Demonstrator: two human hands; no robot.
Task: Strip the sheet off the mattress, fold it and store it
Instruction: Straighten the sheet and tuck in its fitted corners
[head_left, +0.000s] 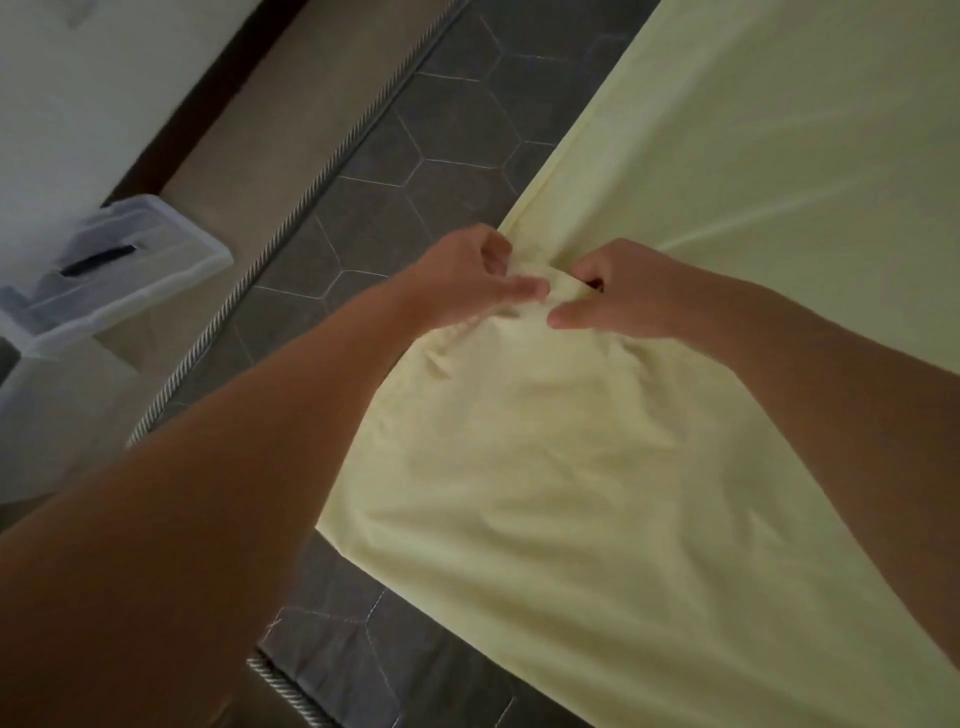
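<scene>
Presently the yellow sheet (597, 467) is pinched at one bunched edge by both hands, left hand (467, 275) and right hand (613, 291) nearly touching; its length is stretched away up-right over the grey mattress (415, 208).

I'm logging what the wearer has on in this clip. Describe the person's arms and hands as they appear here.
Both forearms are bare for their whole visible length: no sleeve or cuff shows. The left hand and right hand wear no gloves, and I see no rings, watch, bracelet or wristband, though the fingers are partly blurred and tucked into cloth. The nails look short and unpainted where visible.
</scene>
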